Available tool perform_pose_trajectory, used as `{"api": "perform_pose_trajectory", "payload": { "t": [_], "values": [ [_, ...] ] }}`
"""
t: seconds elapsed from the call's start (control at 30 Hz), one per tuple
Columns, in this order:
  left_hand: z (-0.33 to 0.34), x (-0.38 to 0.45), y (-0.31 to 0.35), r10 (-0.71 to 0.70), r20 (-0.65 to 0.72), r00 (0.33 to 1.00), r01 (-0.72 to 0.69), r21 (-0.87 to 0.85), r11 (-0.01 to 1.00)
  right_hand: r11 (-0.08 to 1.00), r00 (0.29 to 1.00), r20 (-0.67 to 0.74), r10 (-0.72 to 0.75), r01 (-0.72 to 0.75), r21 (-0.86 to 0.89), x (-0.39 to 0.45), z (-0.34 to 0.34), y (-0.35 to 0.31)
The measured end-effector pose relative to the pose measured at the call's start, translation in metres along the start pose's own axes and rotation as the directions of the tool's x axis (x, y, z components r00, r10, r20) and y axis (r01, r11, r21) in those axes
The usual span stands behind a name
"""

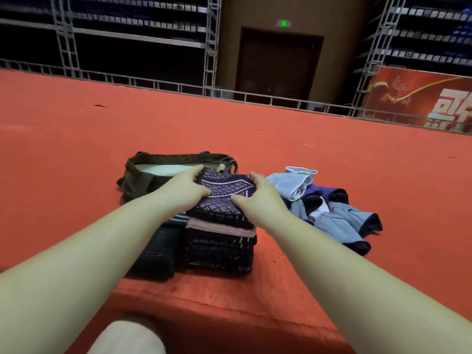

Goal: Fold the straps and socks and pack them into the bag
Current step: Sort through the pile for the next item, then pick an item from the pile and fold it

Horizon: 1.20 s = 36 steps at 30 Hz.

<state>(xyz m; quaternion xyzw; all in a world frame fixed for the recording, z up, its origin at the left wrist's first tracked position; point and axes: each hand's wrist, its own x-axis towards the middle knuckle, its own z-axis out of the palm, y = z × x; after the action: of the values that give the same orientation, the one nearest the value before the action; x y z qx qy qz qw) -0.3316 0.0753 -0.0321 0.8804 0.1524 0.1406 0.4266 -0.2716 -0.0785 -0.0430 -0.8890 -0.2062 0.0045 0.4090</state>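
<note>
A stack of folded dark patterned straps (222,241) stands on the red carpeted platform. On top lies a folded dark strap with a pale diamond pattern (224,186). My left hand (187,186) grips its left edge, thumb on top, and my right hand (258,198) grips its right edge. Behind the stack sits the brown bag (143,175), its mouth open with something white inside. Another dark folded piece (155,254) lies left of the stack. To the right lies a loose pile of light blue and dark socks (329,208).
The red carpet (76,149) stretches far on all sides; its front edge drops off just below the stack. My knee (127,338) shows at the bottom. A metal railing (255,98) and a dark door stand far behind.
</note>
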Motion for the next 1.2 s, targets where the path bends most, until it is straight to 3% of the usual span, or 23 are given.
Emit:
{"api": "perform_pose_trajectory", "payload": {
  "t": [0.17,0.23,0.3,0.37,0.43,0.53,0.63,0.7,0.83,0.87,1.07,1.2],
  "values": [
    [0.003,0.000,-0.024,0.014,0.071,0.997,-0.037,0.330,0.943,0.974,0.998,0.053,-0.031,0.042,-0.224,-0.009,0.006,0.012],
    [0.000,-0.004,-0.018,0.140,0.032,0.990,-0.139,0.478,0.867,0.947,0.989,0.027,-0.147,0.149,-0.284,-0.014,0.003,0.013],
    [-0.001,-0.008,-0.010,0.282,0.088,0.955,-0.281,0.561,0.779,0.912,0.964,0.034,-0.264,0.261,-0.316,-0.018,0.000,0.013],
    [0.001,-0.009,-0.009,0.251,0.226,0.941,-0.336,0.573,0.747,0.899,0.952,0.114,-0.285,0.307,-0.311,-0.021,-0.002,0.016],
    [0.005,-0.011,-0.016,0.160,0.320,0.934,-0.316,0.530,0.787,0.903,0.946,0.208,-0.249,0.305,-0.303,-0.024,-0.002,0.022],
    [0.007,-0.013,-0.022,0.158,0.314,0.936,-0.312,0.534,0.786,0.905,0.937,0.229,-0.265,0.324,-0.276,-0.026,-0.002,0.030],
    [0.005,-0.013,-0.015,0.258,0.221,0.941,-0.336,0.710,0.618,0.906,0.921,0.093,-0.378,0.389,-0.166,-0.035,-0.007,0.039],
    [0.008,-0.017,-0.002,0.451,0.099,0.887,-0.384,0.702,0.600,0.913,0.916,-0.056,-0.397,0.387,-0.131,-0.044,-0.014,0.056],
    [0.048,-0.035,0.040,0.760,0.047,0.648,-0.673,0.502,0.543,0.949,0.932,-0.199,-0.302,0.275,-0.153,-0.057,-0.030,0.109],
    [0.064,-0.039,0.047,0.761,0.073,0.644,-0.700,0.456,0.549,0.952,0.937,-0.211,-0.279,0.242,-0.187,-0.059,-0.034,0.125],
    [0.165,-0.042,0.044,0.566,0.260,0.782,-0.623,0.307,0.720,0.936,0.934,-0.331,-0.133,0.008,-0.352,-0.062,-0.066,0.196],
    [0.219,-0.037,0.032,0.477,0.304,0.825,-0.554,0.261,0.791,0.940,0.910,-0.415,0.004,-0.146,-0.310,-0.050,-0.082,0.229]
  ]
}}
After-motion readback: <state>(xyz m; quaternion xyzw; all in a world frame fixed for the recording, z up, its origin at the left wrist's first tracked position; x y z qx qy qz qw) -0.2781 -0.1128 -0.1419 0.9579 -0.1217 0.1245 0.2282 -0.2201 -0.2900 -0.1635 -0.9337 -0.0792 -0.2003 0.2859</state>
